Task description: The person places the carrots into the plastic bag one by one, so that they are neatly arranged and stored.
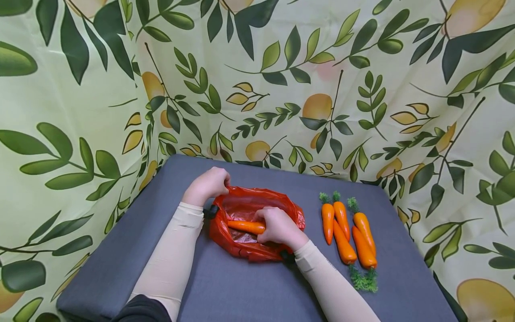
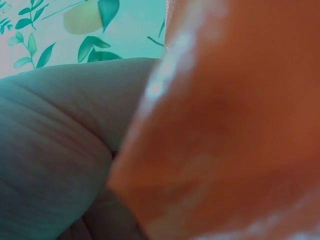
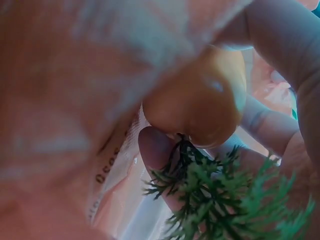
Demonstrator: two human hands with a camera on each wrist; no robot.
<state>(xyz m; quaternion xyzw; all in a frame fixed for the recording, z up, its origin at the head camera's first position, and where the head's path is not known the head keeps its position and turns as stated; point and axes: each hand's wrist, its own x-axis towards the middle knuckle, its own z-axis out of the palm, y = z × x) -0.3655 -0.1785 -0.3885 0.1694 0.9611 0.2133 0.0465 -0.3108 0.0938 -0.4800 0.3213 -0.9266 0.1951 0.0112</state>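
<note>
A red plastic bag point(image 1: 237, 252) lies on the table with its mouth spread wide. My left hand point(image 1: 207, 185) grips the bag's rim at the far left corner; in the left wrist view the bag's wall point(image 2: 225, 125) covers its fingertips. My right hand point(image 1: 278, 227) reaches inside the bag and holds an orange carrot point(image 1: 241, 226) by its thick end. The carrot's tip points left within the bag. From the right wrist, the carrot's rounded top point(image 3: 200, 102) shows between the fingers, its green leaves point(image 3: 220, 195) hanging by the palm.
To the right of the bag, several carrots point(image 1: 327, 223) with green tops lie close together on the grey table point(image 1: 241, 295). A leaf-and-fruit patterned cloth point(image 1: 277, 107) rises behind the table and along both sides.
</note>
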